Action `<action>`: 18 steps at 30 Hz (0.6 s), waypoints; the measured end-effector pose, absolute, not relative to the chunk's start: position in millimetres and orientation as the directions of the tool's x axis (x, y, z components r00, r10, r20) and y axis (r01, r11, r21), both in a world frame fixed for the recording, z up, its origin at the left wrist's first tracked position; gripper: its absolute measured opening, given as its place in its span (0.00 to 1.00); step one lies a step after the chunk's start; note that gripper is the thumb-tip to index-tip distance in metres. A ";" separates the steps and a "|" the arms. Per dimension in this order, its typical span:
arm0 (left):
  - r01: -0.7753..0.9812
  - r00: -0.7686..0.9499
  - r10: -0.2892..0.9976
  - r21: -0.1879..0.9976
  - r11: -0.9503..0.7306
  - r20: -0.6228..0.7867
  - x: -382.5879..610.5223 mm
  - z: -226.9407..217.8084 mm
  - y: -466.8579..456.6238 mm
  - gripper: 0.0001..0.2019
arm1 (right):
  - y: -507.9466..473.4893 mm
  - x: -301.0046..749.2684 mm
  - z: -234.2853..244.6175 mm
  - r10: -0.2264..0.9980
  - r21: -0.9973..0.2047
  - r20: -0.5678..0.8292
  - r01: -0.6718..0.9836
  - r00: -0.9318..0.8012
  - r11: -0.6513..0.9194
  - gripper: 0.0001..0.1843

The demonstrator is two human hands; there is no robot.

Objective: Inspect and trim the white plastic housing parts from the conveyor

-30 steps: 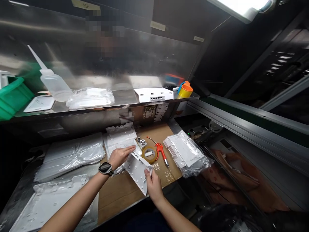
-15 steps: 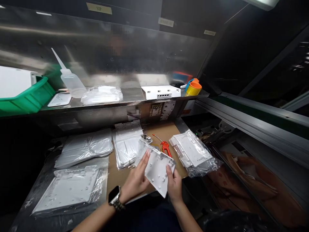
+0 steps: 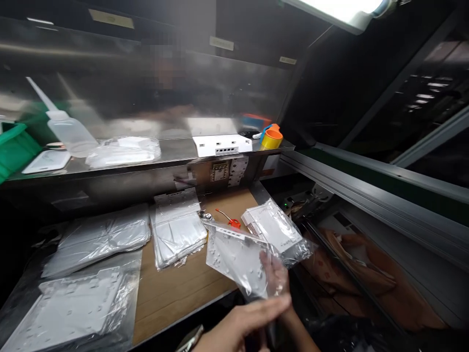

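Note:
A white plastic panel [image 3: 234, 254] with small posts and a slotted edge sits inside a clear plastic bag [image 3: 249, 292], held tilted above the bench's front edge. My right hand [image 3: 276, 276] grips the panel's right side through the film, fingers partly seen behind the plastic. At the bag's lower end, my left hand [image 3: 252, 315] is closed around the loose film, index finger stretched across and the other fingers curled beneath, partly hidden. Just behind the panel lies a red air blow gun [image 3: 234, 223], partly covered by it.
Bagged panels lie at right [image 3: 273, 227] and front left [image 3: 73, 308]. Stacks of clear bags [image 3: 106, 234] and bagged sheets [image 3: 179, 230] sit behind. The shelf holds a squeeze bottle [image 3: 71, 132], a white housing [image 3: 222, 144], a tape roll [image 3: 271, 139] and a green bin [image 3: 16, 149].
The panel has turned and is now covered by the clear bag. My left hand has moved from its left side down to the bag's lower end. The view has swung right.

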State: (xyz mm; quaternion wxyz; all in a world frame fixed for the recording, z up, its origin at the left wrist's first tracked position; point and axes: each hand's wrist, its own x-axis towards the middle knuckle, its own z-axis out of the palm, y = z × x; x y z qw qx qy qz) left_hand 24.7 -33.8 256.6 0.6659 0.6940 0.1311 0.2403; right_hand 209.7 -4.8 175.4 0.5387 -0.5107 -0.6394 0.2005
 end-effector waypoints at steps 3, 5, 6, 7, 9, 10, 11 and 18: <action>-0.019 0.900 0.416 0.939 0.342 -0.133 27.8 228.8 -25.5 0.24 | 10.3 261.8 187.3 0.823 -0.741 0.557 0.513 0.109 0.434 0.27; 0.054 0.777 0.553 0.906 0.419 -0.302 38.4 200.6 -12.4 0.28 | 30.6 296.4 193.5 0.796 -0.653 0.603 0.545 -0.047 0.526 0.26; 0.060 0.672 0.664 0.918 0.392 -0.327 46.8 184.4 -4.2 0.33 | 43.1 312.3 194.0 0.770 -0.587 0.620 0.563 -0.150 0.582 0.25; 0.085 0.574 0.751 0.935 0.344 -0.328 57.0 167.5 4.7 0.39 | 56.1 326.7 192.2 0.738 -0.516 0.628 0.578 -0.247 0.632 0.25; 0.173 0.416 0.869 0.962 0.213 -0.268 82.1 134.9 22.1 0.49 | 80.1 350.9 181.5 0.663 -0.362 0.625 0.600 -0.411 0.714 0.24; 0.242 0.369 0.907 0.963 0.119 -0.205 96.2 120.5 29.6 0.54 | 89.3 360.7 173.5 0.639 -0.308 0.618 0.608 -0.457 0.732 0.24; 0.310 0.329 0.935 0.951 0.026 -0.133 111.0 107.8 36.0 0.58 | 95.8 369.2 164.5 0.631 -0.282 0.610 0.613 -0.479 0.738 0.23; 0.603 0.317 0.906 0.678 -0.421 0.280 201.5 66.9 57.9 0.59 | 77.6 400.4 119.7 0.706 -0.318 0.552 0.670 -0.444 0.670 0.28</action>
